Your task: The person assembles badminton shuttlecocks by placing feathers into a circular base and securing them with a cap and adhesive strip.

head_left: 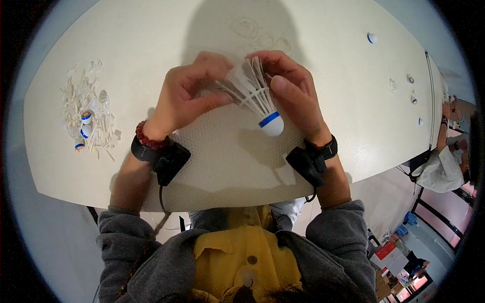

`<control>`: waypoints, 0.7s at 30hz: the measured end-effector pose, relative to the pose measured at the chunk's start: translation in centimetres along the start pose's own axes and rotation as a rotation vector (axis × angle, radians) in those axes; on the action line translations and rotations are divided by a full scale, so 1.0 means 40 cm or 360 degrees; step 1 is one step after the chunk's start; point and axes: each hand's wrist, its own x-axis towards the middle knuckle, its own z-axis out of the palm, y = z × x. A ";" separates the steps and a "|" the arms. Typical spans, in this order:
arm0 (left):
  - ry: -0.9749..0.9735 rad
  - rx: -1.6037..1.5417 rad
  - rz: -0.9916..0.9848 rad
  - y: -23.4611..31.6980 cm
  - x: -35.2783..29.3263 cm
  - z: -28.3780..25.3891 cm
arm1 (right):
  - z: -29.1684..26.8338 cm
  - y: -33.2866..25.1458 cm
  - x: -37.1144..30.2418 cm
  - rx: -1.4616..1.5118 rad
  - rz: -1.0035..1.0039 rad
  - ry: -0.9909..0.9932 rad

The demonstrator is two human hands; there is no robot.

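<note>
A white shuttlecock (pixel 271 124) with a blue band hangs tilted between my hands, its cork toward me and its feather skirt pointing away. Several of its quills look bare, and the feathers on the left are smeared by motion. My right hand (pixel 293 83) grips the skirt's right side between thumb and fingers. At the left edge of the skirt, my left hand (pixel 194 88) is closed, its thumb against the outer quills. Its fingertips are blurred and partly hidden behind the feathers.
A pile of stripped quills and feather bits (pixel 93 108) with several corks lies on the left of the cream table (pixel 141 40). Pale thread-like rings (pixel 245 26) lie at the far middle. A white cork (pixel 372 38) and smaller pieces lie right. Another person's arm (pixel 442 134) shows beyond the right edge.
</note>
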 end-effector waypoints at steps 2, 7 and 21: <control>0.0053 -0.0028 -0.0038 0.002 -0.001 -0.002 | 0.025 -0.005 0.007 0.0036 -0.0062 0.0025; 0.0092 0.0139 -0.0135 0.025 0.002 -0.002 | 0.020 0.003 0.005 -0.0089 -0.0114 -0.0048; -0.0078 0.0145 -0.0107 0.023 0.006 0.002 | 0.011 0.009 0.003 -0.0118 0.0007 -0.0076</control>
